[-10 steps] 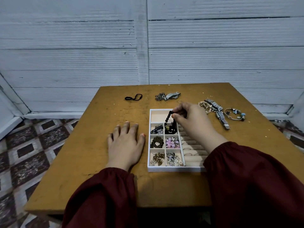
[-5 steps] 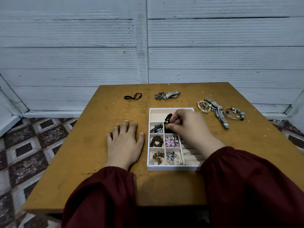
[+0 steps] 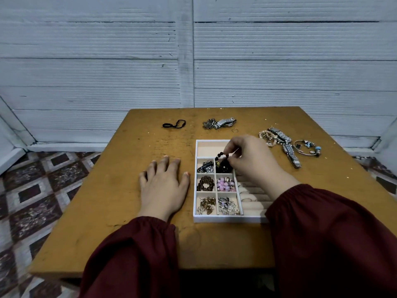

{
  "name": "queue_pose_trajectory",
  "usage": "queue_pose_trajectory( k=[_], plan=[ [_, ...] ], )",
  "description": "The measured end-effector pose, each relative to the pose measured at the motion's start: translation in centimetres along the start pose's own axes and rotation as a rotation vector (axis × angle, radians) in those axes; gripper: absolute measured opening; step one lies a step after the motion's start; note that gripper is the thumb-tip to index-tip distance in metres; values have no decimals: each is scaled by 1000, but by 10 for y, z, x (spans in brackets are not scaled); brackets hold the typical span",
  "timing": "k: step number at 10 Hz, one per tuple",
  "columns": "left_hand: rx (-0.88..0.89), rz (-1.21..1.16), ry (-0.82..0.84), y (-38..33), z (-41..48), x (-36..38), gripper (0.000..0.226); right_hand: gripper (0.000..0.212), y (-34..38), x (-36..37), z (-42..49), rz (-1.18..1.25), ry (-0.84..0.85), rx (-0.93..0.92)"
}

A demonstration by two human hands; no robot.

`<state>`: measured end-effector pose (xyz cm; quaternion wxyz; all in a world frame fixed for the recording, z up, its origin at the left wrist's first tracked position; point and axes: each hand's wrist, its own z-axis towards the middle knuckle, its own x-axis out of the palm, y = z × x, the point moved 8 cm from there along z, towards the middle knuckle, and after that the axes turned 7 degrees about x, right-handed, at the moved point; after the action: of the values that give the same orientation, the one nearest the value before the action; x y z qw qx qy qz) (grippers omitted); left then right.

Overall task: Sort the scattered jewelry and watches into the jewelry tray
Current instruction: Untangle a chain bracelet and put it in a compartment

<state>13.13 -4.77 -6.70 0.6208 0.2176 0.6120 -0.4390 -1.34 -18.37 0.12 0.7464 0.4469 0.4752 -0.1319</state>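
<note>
The fingertips [image 3: 228, 150] of the right hand [image 3: 253, 162] are curled in a narrow pinch on the black bead bracelet [image 3: 221, 157]. They hold its upper loop just above the jewelry tray [image 3: 225, 219]. The rest of the bracelet is bunched in the right compartment of the tray's second row. The right wrist and dark red sleeve [image 3: 322, 222] lie across the tray's ring rolls [image 3: 250, 191] and hide part of them.

The left hand [image 3: 163, 186] rests palm down on the wooden table [image 3: 120, 201], just left of the tray. Its fingers are straight and slightly spread, and it holds nothing.

Beside the black beads, the left compartment holds a dark, shiny piece [image 3: 204, 166], possibly a watch, though it is too small to tell. Below these sit a brown bead bracelet [image 3: 205, 183] and pink beads [image 3: 225, 184]. The nearest row holds gold-toned pieces [image 3: 206, 204] and silver pieces [image 3: 227, 205].

Loose items lie on the table beyond the tray:
- A black band [image 3: 174, 124] is at the far left.
- A chain bundle [image 3: 209, 124] touches a silver watch [image 3: 226, 122].
- A small ring [image 3: 235, 130] lies near the tray's far edge.

To the right are a pale beaded bracelet [image 3: 265, 137], a second silver watch [image 3: 289, 150] and a charm bangle [image 3: 307, 148], all close together.
</note>
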Motion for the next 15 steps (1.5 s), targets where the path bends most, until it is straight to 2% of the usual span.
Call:
queue_pose_trajectory(
  k=[1, 3, 8, 10, 15],
  plan=[
    [-2, -7, -3, 0, 0, 0, 54, 25, -3, -4, 9, 18, -17, 18],
    [3, 5, -11, 0, 1, 0, 54, 30, 3, 5, 19, -32, 144, 3],
    [7, 0, -15, 1, 2, 0, 54, 10, 10, 9, 22, -165, 191, -53],
    [9, 0, -23, 1, 2, 0, 53, 15, 9, -1, 24, -54, 109, -54],
    [10, -1, -25, 2, 3, 1, 54, 33, 5, 3, 8, -136, 192, -137]
  ],
)
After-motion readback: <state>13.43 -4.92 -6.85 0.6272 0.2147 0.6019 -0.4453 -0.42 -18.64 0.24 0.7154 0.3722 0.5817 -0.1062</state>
